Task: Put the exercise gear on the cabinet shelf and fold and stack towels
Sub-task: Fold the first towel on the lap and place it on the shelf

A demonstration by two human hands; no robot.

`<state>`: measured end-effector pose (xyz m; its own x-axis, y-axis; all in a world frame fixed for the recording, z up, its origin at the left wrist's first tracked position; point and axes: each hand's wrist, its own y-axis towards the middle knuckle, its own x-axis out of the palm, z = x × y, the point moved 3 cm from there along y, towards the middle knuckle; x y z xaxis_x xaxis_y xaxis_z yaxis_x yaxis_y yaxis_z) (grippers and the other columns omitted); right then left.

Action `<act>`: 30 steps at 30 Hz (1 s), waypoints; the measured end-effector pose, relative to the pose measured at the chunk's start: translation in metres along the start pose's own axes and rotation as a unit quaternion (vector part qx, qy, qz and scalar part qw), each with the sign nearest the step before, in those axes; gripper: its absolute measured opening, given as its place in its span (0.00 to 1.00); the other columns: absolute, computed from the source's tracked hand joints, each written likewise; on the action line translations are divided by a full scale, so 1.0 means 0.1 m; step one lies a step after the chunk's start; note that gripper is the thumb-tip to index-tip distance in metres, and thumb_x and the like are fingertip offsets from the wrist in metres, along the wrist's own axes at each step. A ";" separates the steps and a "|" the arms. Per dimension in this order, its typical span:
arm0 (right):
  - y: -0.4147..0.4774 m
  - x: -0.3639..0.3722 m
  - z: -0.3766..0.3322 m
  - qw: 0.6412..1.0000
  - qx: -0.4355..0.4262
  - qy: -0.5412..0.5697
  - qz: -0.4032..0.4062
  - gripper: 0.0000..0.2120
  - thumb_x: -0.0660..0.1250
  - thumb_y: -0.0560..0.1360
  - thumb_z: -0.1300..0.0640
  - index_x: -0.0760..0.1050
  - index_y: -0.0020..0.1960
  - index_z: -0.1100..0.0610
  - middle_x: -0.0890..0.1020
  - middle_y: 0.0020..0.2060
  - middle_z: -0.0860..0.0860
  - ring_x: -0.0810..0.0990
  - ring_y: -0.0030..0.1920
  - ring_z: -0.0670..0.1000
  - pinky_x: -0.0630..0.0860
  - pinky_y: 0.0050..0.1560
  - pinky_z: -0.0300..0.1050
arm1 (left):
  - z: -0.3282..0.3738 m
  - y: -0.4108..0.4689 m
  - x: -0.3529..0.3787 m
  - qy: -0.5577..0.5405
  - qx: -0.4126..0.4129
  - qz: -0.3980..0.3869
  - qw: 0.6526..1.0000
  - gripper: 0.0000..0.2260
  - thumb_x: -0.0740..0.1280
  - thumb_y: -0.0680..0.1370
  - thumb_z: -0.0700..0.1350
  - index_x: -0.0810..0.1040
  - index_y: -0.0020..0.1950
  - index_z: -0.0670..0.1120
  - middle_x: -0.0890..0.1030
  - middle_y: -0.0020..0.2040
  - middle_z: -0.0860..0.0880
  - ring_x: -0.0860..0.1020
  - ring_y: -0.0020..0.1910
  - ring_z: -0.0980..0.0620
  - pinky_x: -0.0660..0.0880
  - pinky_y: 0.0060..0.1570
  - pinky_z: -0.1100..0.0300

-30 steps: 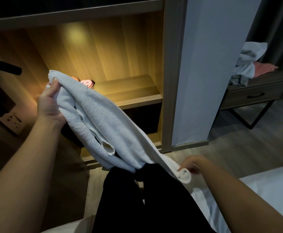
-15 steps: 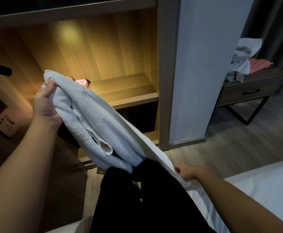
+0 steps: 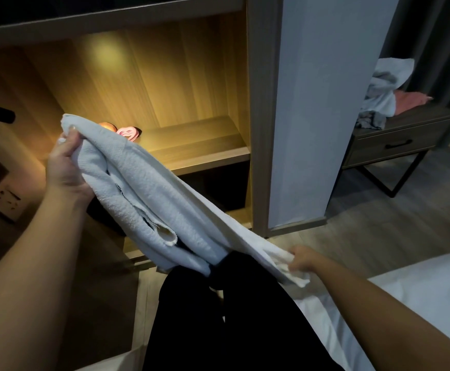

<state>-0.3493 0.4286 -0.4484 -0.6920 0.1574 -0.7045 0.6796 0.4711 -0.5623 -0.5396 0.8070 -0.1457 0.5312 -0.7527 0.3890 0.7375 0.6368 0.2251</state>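
Observation:
A white towel (image 3: 149, 194) stretches diagonally in front of me. My left hand (image 3: 66, 167) grips its upper end, raised before the lit cabinet shelf (image 3: 199, 153). My right hand (image 3: 303, 259) pinches its lower corner near my black-clad legs. Behind the towel's top, a pink piece of exercise gear (image 3: 129, 132) and an orange one (image 3: 108, 127) sit on the shelf, partly hidden. More towels lie heaped on a side table: white ones (image 3: 387, 84) and a pink one (image 3: 408, 99).
The wooden cabinet has a grey side panel (image 3: 323, 108) on its right. A dark side table with a drawer (image 3: 395, 141) stands beyond it on the wood floor. A white bed (image 3: 416, 295) fills the lower right. A wall socket (image 3: 4, 199) is at left.
My right hand has closed on the towel's lower corner and pulled it out to the right, drawing the towel taut. My left hand stays raised with the upper end.

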 end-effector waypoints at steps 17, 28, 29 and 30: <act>0.14 -0.13 0.66 0.850 0.255 0.453 0.090 0.10 0.60 0.79 0.70 0.71 0.38 0.70 0.76 0.31 0.60 0.75 0.17 0.53 0.69 0.13 0.38 | -0.03 0.01 0.07 -0.027 -0.001 0.014 1.000 0.09 0.56 0.83 0.46 0.74 0.48 0.46 0.78 0.45 0.46 0.80 0.47 0.48 0.77 0.55 0.50; 0.02 -0.19 0.59 0.709 0.196 0.666 0.119 0.15 0.49 0.82 0.70 0.67 0.39 0.68 0.79 0.25 0.58 0.79 0.23 0.50 0.78 0.30 0.35 | -0.06 0.02 0.15 -0.017 -0.019 0.017 1.000 0.09 0.57 0.82 0.46 0.68 0.57 0.43 0.75 0.49 0.45 0.75 0.54 0.45 0.71 0.63 0.47; -0.01 -0.23 0.56 0.722 0.191 0.655 0.118 0.14 0.51 0.82 0.69 0.68 0.40 0.67 0.77 0.22 0.56 0.76 0.21 0.49 0.76 0.24 0.37 | -0.04 0.01 0.18 -0.012 -0.016 0.010 1.000 0.08 0.57 0.82 0.46 0.72 0.53 0.44 0.75 0.48 0.45 0.76 0.52 0.46 0.73 0.60 0.49; -0.05 -0.27 0.51 0.764 0.199 0.602 0.119 0.11 0.52 0.82 0.68 0.70 0.44 0.67 0.75 0.24 0.56 0.75 0.23 0.50 0.74 0.25 0.41 | -0.03 0.01 0.22 0.003 -0.015 0.000 1.000 0.08 0.57 0.82 0.45 0.74 0.50 0.45 0.77 0.47 0.45 0.78 0.49 0.47 0.75 0.56 0.51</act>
<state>-0.3217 0.3776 -0.4490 -0.0966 0.9948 -0.0324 0.6746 0.0415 -0.7370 -0.5261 0.7910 -0.1394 0.5334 -0.7534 0.3845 0.7492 0.6318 0.1986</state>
